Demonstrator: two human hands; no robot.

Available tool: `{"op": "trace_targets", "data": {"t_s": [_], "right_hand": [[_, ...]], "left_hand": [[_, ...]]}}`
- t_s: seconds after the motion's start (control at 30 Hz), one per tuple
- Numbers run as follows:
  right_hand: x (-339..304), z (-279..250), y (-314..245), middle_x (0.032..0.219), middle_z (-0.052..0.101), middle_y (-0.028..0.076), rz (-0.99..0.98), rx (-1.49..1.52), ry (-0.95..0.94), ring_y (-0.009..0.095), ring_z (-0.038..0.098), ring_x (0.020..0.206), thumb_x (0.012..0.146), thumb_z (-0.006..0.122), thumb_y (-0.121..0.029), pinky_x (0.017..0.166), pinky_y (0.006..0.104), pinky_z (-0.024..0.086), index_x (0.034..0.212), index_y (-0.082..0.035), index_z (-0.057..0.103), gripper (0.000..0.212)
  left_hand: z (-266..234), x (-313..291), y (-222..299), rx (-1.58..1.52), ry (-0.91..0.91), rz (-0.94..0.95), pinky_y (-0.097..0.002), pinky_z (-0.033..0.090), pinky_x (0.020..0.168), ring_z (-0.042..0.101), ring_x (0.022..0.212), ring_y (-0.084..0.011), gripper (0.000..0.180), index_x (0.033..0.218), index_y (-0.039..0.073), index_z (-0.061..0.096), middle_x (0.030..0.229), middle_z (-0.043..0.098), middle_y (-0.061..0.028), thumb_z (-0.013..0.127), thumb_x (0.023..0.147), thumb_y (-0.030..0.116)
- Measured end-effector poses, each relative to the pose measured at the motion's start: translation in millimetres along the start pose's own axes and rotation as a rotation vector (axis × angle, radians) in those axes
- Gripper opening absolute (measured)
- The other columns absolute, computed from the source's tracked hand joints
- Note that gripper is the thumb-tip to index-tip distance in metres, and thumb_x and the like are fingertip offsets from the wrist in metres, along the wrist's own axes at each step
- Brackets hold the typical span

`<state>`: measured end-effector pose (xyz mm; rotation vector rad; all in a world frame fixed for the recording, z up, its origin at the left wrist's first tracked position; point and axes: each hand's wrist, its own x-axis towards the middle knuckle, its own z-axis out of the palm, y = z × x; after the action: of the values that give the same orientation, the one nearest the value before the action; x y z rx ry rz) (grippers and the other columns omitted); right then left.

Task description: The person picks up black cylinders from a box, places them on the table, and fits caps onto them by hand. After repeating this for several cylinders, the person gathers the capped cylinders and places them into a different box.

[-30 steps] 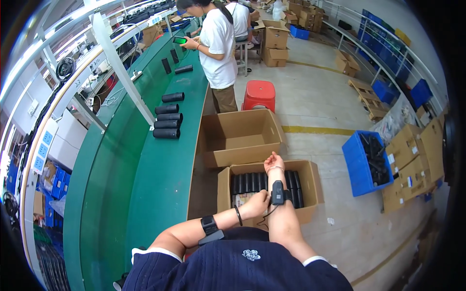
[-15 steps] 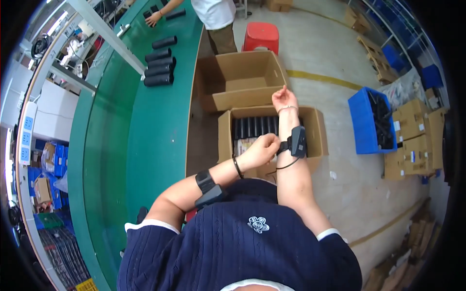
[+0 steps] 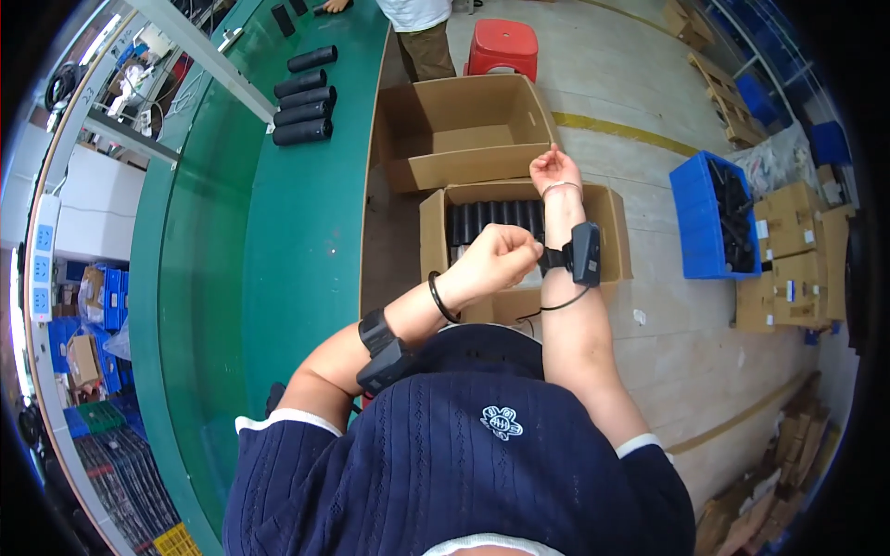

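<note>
My left hand [image 3: 496,261] reaches across to my right forearm, fingers pinched at the black strap [image 3: 554,259] of a dark box-shaped device [image 3: 585,255] worn there. A thin black cable hangs from that device. My right hand [image 3: 556,170] is stretched forward over the far edge of an open cardboard box [image 3: 432,232], palm turned up, fingers loosely bent and holding nothing. Inside the box lies a row of black cylinders [image 3: 482,218], partly hidden by my left hand. A second strapped device [image 3: 385,367] sits on my left forearm.
Another open cardboard box [image 3: 445,171] stands beyond. On the green bench [image 3: 297,241] at left lie several black cylinders [image 3: 302,113]. A person [image 3: 419,37] stands at the far end near a red stool [image 3: 502,48]. A blue crate [image 3: 691,227] and stacked cartons [image 3: 799,292] are at right.
Both my hands have shifted slightly right and the view has tilted a little. My left fingers remain at the strap. The co-worker's hand has moved right along the bench, now on a dark item.
</note>
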<state>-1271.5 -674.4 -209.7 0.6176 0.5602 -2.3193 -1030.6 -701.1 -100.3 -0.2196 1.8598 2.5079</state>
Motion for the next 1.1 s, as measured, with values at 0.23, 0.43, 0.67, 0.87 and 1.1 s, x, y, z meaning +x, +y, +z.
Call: {"op": "trace_targets", "data": {"t_s": [0.23,0.43,0.67,0.87,1.1], "right_hand": [[0.6,4.4,17.3,0.069,0.055,0.006,0.068,0.048,-0.025,0.018,0.051,0.06,0.088,0.05,-0.008,0.055,0.0301,0.043,0.092,-0.004,0.062,0.014],[4.8,-14.6,38.1,0.065,0.055,0.001,0.067,-0.409,0.09,0.013,0.05,0.054,0.08,0.069,-0.011,0.047,0.0248,0.039,0.082,-0.011,0.059,0.01],[9.5,-11.1,46.7,0.072,0.056,0.003,0.011,-0.26,0.063,0.016,0.051,0.061,0.085,0.059,-0.009,0.055,0.0279,0.042,0.093,-0.006,0.063,0.01],[5.7,-15.9,58.2,0.075,0.056,0.004,-0.008,-0.278,0.042,0.015,0.051,0.064,0.085,0.059,-0.009,0.056,0.0274,0.043,0.097,-0.005,0.062,0.013],[-7.8,6.1,39.8,0.073,0.054,0.005,-0.003,-0.026,-0.045,0.017,0.05,0.065,0.087,0.053,-0.006,0.058,0.0297,0.043,0.101,-0.003,0.059,0.015]], "left_hand": [[-2.5,1.1,-20.6,-0.368,0.158,-0.173,-0.022,0.04,0.048,0.053,0.056,-0.0104,0.015,0.084,0.004,0.06,0.064,0.059,-0.0035,0.054,0.094,0.013],[2.8,13.2,1.5,0.24,0.143,0.242,-0.0231,0.036,0.048,0.046,0.053,-0.0079,0.019,0.078,-0.001,0.06,0.064,0.056,0.0014,0.058,0.09,0.013],[-19.6,8.4,-22.0,-0.047,0.142,-0.152,-0.018,0.042,0.05,0.052,0.054,-0.0053,0.011,0.078,0.004,0.061,0.066,0.058,0.0011,0.059,0.085,0.012],[-29.8,12.9,-8.2,0.05,0.054,-0.442,-0.0195,0.046,0.053,0.058,0.059,-0.0074,0.013,0.081,0.005,0.062,0.068,0.061,-0.0007,0.059,0.088,0.015],[-55.6,-6.8,-43.1,-0.467,-0.172,-0.453,-0.0185,0.051,0.057,0.066,0.075,-0.011,0.011,0.094,0.007,0.059,0.08,0.065,-0.0041,0.062,0.091,0.017]]}}
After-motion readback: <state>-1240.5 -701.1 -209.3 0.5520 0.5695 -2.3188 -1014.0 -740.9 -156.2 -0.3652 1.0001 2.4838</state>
